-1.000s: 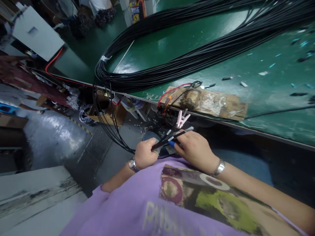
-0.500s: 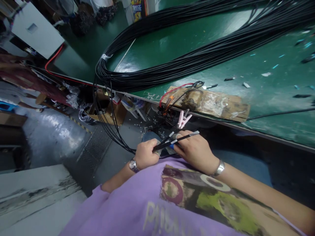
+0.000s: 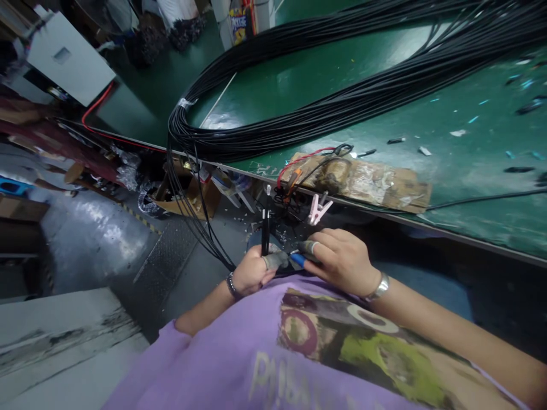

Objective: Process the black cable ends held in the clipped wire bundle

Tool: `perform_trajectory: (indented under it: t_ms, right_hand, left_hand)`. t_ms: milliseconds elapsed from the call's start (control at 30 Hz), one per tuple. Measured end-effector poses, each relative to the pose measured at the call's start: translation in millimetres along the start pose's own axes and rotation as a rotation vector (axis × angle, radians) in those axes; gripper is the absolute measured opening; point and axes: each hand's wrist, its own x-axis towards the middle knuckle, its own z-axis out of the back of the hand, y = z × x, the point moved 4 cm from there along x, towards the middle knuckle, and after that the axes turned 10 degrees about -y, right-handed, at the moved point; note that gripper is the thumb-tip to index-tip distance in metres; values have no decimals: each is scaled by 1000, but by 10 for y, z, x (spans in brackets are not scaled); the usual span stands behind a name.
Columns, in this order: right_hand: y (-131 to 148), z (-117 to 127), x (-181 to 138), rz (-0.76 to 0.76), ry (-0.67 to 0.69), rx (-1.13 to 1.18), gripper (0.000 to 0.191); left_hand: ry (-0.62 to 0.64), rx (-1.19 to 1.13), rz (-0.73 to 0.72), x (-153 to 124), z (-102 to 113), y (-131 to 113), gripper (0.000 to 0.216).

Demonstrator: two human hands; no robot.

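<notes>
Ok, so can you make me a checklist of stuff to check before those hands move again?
1. Left hand has a good hold: ok, its fingers are closed around the black cable ends.
2. Cable ends out of the right hand's way: ok, they point up, apart from it.
3. Right hand's fingers have a strand: cannot tell, the spot by the left thumb is too small and blurry.
4. Cable coil up on the green table: ok, with a white tie at its bend.
5. Table free of scraps: not ok, dark and blue bits lie about.
</notes>
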Motion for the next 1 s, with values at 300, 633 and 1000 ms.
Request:
perform_trajectory:
  t_ms: [300, 633, 1000]
  right_hand:
    - [-62, -29, -79, -157, 61, 68, 28]
    - [-106, -46, -112, -457, 156, 200, 27]
    - [-27, -302, -120, -907, 235, 855, 23]
  left_hand:
    - [-142, -1, -143, 19, -82, -30, 40]
    - [-232, -269, -48, 154, 134, -57, 42]
    - [-84, -338, 58, 37, -9, -83, 42]
